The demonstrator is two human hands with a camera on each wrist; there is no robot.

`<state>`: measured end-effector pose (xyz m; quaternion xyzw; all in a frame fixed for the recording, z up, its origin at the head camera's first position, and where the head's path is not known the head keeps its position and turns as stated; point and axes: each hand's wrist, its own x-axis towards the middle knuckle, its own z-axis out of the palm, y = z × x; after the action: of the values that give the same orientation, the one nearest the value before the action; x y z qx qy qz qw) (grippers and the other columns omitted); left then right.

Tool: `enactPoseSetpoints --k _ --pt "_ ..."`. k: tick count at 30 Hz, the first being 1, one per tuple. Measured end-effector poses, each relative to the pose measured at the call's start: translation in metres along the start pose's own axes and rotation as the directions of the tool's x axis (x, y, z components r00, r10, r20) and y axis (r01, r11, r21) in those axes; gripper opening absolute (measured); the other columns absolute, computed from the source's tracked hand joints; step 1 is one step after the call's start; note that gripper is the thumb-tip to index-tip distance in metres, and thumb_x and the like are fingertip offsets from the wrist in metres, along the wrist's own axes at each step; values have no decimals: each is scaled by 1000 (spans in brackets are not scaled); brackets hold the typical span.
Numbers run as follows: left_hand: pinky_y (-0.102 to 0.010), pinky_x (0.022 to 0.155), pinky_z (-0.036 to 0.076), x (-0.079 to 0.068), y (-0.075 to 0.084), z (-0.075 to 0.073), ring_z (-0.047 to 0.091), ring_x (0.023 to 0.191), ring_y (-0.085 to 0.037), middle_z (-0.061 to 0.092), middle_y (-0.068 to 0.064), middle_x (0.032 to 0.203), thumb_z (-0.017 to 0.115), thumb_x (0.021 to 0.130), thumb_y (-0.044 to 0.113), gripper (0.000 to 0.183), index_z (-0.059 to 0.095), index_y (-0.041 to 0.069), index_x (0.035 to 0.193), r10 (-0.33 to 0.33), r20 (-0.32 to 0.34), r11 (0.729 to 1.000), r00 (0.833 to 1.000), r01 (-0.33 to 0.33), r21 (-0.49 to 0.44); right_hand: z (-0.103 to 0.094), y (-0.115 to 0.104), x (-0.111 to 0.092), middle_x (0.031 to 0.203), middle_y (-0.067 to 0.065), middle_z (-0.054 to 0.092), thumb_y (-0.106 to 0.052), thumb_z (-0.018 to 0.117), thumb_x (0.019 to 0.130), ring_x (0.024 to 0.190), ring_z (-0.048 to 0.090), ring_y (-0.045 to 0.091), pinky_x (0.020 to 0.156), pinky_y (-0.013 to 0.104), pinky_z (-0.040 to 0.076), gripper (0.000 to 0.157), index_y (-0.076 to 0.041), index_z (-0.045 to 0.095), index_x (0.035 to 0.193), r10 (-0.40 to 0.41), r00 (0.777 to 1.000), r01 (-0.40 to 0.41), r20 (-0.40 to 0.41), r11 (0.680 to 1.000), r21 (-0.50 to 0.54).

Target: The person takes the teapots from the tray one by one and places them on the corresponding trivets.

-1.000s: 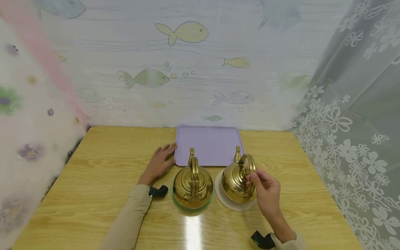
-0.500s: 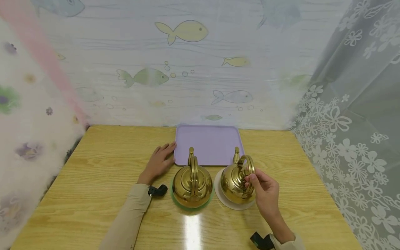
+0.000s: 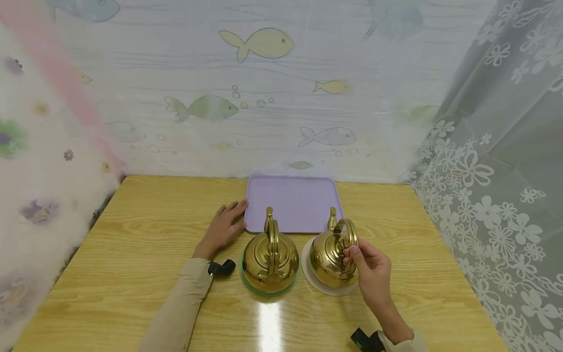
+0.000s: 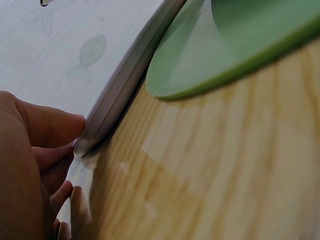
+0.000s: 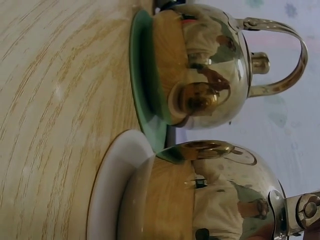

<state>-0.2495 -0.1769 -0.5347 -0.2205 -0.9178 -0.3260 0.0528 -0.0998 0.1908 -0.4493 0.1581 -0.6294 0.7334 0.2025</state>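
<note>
A shiny gold kettle (image 3: 327, 259) stands on a white round plate (image 3: 312, 281), seen up close in the right wrist view. My right hand (image 3: 375, 274) grips its arched handle (image 3: 352, 234) between thumb and fingers. Just left of it, a second gold kettle (image 3: 259, 266) stands on a green round plate (image 4: 190, 70), its handle upright. Both spouts point toward the lilac tray (image 3: 292, 200) behind them. My left hand (image 3: 223, 229) lies with outstretched fingers along the tray's left edge. In the left wrist view its thumb (image 4: 57, 125) meets the tray's rim near a corner.
The wooden table (image 3: 145, 259) has a bright light reflection in front of the left kettle. A fish-print cloth (image 3: 211, 146) hangs along the back edge. On the right falls a sheer curtain with white flowers (image 3: 479, 220), and a flowered cloth (image 3: 39, 195) covers the left side.
</note>
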Motion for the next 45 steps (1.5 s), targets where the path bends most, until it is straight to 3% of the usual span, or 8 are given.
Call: enactPoseSetpoints --k 25,36,45 --pt "-58 126 9 -1 1 0 29 151 -40 39 -12 162 58 100 26 62 41 4 155 4 13 1000 1000 -4 12 -3 2 -3 93 8 74 13 46 101 74 66 9 67 20 58 25 24 61 118 -13 1000 13 14 1000 19" --pt "-58 125 11 -3 4 -1 33 149 -41 43 -13 159 57 99 27 61 44 3 153 26 -17 1000 1000 -25 6 -6 -3 -4 88 6 72 7 48 103 73 66 7 68 20 58 29 28 56 121 80 997 -80 -3 995 -62" --pt "-58 126 11 1 5 -7 33 149 -42 44 -14 158 61 98 25 62 45 2 153 33 -14 999 999 -33 3 -13 -13 3 91 5 71 8 50 101 79 67 9 71 21 58 25 26 57 119 102 990 -92 103 991 -95"
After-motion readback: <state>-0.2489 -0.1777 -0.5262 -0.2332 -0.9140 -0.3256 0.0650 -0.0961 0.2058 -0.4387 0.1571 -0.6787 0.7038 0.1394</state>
